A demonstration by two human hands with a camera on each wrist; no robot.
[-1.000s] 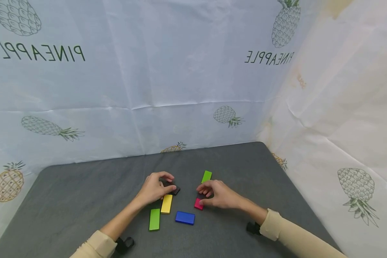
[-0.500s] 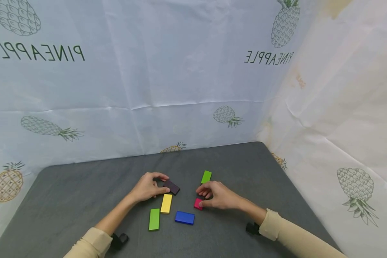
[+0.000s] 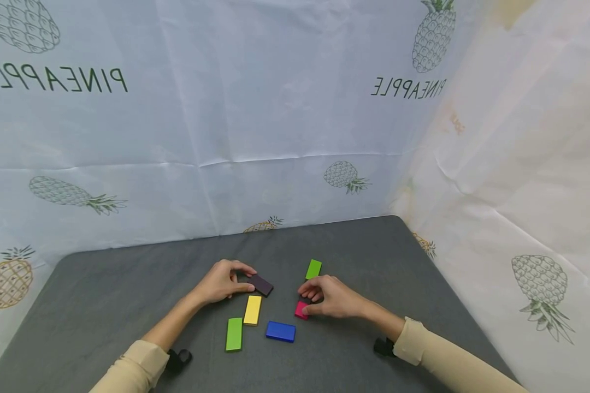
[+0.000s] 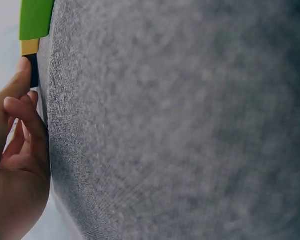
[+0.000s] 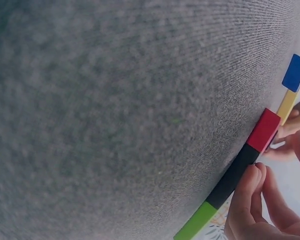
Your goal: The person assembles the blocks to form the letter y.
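Note:
My left hand [image 3: 219, 281] is at the left end of a dark flat block [image 3: 262, 285], thumb and index fingertips at its edges. In the left wrist view the thumb overlaps that dark block [image 4: 34, 75]. My right hand [image 3: 334, 296] rests beside a row of a green block [image 3: 313, 268], a black block [image 5: 234, 176] and a red block [image 3: 301, 309]. Its thumb lies over the red block's edge, and its loosely bent fingertips are right at the black block's side. From above, the right hand hides most of the black block.
Near the left hand lie a yellow block [image 3: 253, 310] and another green block [image 3: 234, 334]. A blue block [image 3: 280, 332] lies in front, between the hands. Everything is on a grey cloth-covered table [image 3: 128, 305], with pineapple-print sheets [image 3: 255, 109] hanging behind and at the right.
My left hand has drawn back to the left, uncovering the dark block, which stays where it was. The right hand and the other blocks have hardly moved.

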